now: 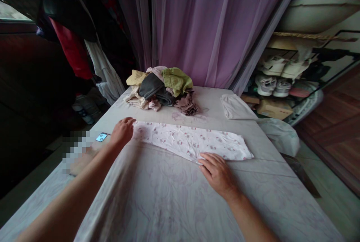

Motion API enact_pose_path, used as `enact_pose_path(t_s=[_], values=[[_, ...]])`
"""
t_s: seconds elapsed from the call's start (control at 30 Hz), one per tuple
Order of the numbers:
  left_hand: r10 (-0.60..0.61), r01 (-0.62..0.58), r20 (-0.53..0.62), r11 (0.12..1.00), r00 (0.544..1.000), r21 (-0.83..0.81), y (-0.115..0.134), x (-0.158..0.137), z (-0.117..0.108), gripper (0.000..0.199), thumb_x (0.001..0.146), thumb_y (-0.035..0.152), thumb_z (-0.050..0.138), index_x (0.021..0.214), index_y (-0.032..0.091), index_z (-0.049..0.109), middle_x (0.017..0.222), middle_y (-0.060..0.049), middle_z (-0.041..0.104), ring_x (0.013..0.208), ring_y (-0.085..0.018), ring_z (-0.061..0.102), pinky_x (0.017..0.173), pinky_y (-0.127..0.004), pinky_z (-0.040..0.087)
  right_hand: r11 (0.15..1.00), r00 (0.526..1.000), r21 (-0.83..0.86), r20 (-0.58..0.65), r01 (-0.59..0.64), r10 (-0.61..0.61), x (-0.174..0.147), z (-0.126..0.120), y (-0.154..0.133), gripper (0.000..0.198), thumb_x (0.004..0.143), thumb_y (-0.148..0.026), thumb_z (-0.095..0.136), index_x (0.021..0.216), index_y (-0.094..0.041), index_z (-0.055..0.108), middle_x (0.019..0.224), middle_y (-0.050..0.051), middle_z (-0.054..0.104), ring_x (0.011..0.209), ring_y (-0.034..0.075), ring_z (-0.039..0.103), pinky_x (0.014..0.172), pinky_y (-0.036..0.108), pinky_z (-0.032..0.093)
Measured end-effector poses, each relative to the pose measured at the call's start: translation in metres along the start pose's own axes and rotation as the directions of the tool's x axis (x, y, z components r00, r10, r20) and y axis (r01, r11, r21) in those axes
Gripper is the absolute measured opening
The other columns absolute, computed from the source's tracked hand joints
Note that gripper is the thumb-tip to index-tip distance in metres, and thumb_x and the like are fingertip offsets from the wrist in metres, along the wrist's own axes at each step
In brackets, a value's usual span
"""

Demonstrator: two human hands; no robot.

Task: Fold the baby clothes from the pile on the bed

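A pair of white printed pants (182, 139), folded lengthwise into a long strip, lies across the bed in front of me. At its left end is my left hand (122, 131), fingers bent and closed on the edge; the fingertips are partly hidden. My right hand (216, 171) rests on the lower edge towards the right end, palm down, with fingers stretched out flat on the cloth. Beyond the pants sits a heap of crumpled clothes (152, 86), in green, dark grey, yellow, pink and brown. A folded pale cloth (237, 107) lies at the back right.
Beside my left forearm, a phone (101, 137) lies on the patterned bed sheet (168, 197). Purple curtains (197, 28) hang behind the bed. To the right stand a shoe rack with sneakers (274, 84) and a plastic bag (281, 135). Clothes hang at left.
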State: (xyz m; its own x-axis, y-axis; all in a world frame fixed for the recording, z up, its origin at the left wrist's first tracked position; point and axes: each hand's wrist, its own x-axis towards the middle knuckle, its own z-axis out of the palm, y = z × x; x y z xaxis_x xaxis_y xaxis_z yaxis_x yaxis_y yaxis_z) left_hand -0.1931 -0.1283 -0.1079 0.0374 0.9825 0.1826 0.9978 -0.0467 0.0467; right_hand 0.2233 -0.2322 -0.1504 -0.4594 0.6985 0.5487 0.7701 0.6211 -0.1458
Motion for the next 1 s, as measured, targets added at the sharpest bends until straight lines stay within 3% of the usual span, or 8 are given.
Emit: enact_pose_path(t_s=[0.13,0.23,0.37,0.57,0.67,0.8,0.9,1.0], values=[[0.195,-0.186,0.071,0.975,0.978,-0.120,0.003,0.001,0.018,0.043,0.095,0.031,0.034,0.128,0.021,0.059,0.131,-0.009,0.061,0.123,-0.024,0.054,0.108,-0.038,0.040,1.000,1.000,0.007,-0.027,0.010,-0.010,0.002,-0.001,-0.001,0.023,0.095,-0.022,0.049,0.092,-0.022,0.071,0.102,0.007,0.072,0.096,0.020,0.064,0.087,0.036,0.051],[0.130,-0.124,0.046,0.987,0.991,-0.106,0.002,-0.001,0.023,0.045,0.096,0.034,0.033,0.133,0.019,0.054,0.141,-0.010,0.053,0.133,-0.026,0.043,0.114,-0.044,0.031,0.999,0.999,0.037,-0.025,0.028,-0.027,0.001,-0.004,-0.003,0.023,0.095,-0.020,0.049,0.090,-0.022,0.071,0.100,0.007,0.072,0.095,0.019,0.064,0.087,0.035,0.051],[0.019,-0.007,0.129,0.996,0.991,-0.088,0.019,-0.001,0.014,0.040,0.096,0.029,0.034,0.127,0.021,0.058,0.136,-0.010,0.057,0.130,-0.024,0.047,0.114,-0.041,0.030,0.997,1.000,0.075,0.023,-0.019,0.018,0.006,-0.010,-0.003,0.024,0.095,-0.023,0.048,0.090,-0.022,0.071,0.100,0.007,0.072,0.096,0.019,0.065,0.087,0.035,0.051],[0.189,-0.158,0.205,0.975,0.960,-0.158,0.071,-0.003,0.014,0.050,0.099,0.033,0.028,0.141,0.015,0.047,0.152,-0.010,0.042,0.142,-0.022,0.033,0.118,-0.037,0.024,0.979,0.987,0.139,0.093,-0.146,0.134,0.063,0.004,-0.001,0.032,0.096,-0.025,0.041,0.110,-0.021,0.070,0.109,0.007,0.073,0.103,0.018,0.066,0.093,0.032,0.050],[0.125,-0.096,0.238,0.987,0.963,-0.132,0.080,-0.005,0.017,0.053,0.099,0.041,0.028,0.148,0.023,0.039,0.158,-0.007,0.032,0.147,-0.026,0.024,0.118,-0.048,0.020,0.980,0.958,0.113,0.255,-0.164,0.131,0.102,0.025,-0.010,0.039,0.096,-0.025,0.041,0.128,-0.018,0.061,0.132,0.009,0.062,0.123,0.019,0.055,0.106,0.034,0.041],[-0.006,0.024,0.273,0.998,0.962,-0.065,0.071,-0.003,0.014,0.054,0.100,0.047,0.026,0.150,0.030,0.035,0.161,-0.006,0.026,0.148,-0.030,0.019,0.115,-0.056,0.019,0.989,0.874,0.015,0.470,-0.144,0.120,0.128,0.054,-0.028,0.047,0.098,-0.035,0.039,0.143,-0.022,0.047,0.155,0.008,0.038,0.144,0.024,0.030,0.116,0.050,0.025],[-0.065,0.078,0.290,0.996,0.955,-0.032,0.062,-0.001,0.011,0.059,0.098,0.054,0.028,0.151,0.031,0.032,0.162,-0.007,0.022,0.148,-0.033,0.017,0.113,-0.064,0.017,0.990,0.843,-0.048,0.520,-0.132,0.137,0.122,0.061,-0.022,0.052,0.099,-0.043,0.035,0.148,-0.026,0.038,0.159,0.007,0.028,0.147,0.024,0.023,0.117,0.056,0.017],[-0.107,0.115,0.290,0.993,0.951,-0.011,0.055,0.000,0.011,0.062,0.096,0.057,0.029,0.152,0.030,0.029,0.162,-0.008,0.020,0.148,-0.034,0.016,0.112,-0.066,0.016,0.973,0.840,-0.161,0.494,-0.166,0.225,0.099,0.049,0.011,0.053,0.099,-0.043,0.032,0.149,-0.025,0.037,0.159,0.007,0.030,0.146,0.023,0.024,0.117,0.053,0.018]])
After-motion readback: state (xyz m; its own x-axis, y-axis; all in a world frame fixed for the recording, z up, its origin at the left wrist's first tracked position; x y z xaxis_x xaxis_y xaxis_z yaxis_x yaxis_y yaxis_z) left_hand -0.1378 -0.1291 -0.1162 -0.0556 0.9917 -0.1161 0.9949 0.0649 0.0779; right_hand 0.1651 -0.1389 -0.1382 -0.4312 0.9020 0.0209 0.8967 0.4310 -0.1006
